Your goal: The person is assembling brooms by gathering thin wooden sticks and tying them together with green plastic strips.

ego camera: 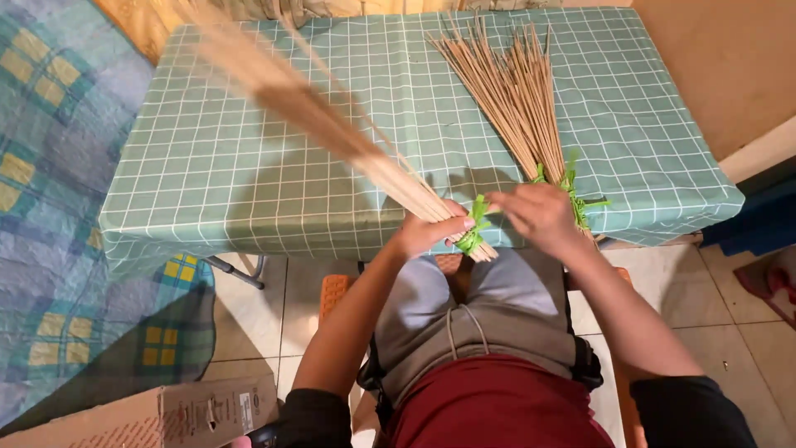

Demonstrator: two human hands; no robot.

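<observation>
Just ahead of my lap, my left hand [427,232] is clenched round a stick bundle [332,124]; my right hand [539,216] pinches its green tie [475,224]. Beyond my right hand, another tied bundle [514,91] lies on the counter [249,166].

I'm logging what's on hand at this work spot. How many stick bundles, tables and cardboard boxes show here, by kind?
Stick bundles tied with green strips: 2, one held in the left hand and right hand at the tie, one lying on the table
Tables with a green checked cloth: 1
Cardboard boxes on the floor: 1
Total: 4
</observation>
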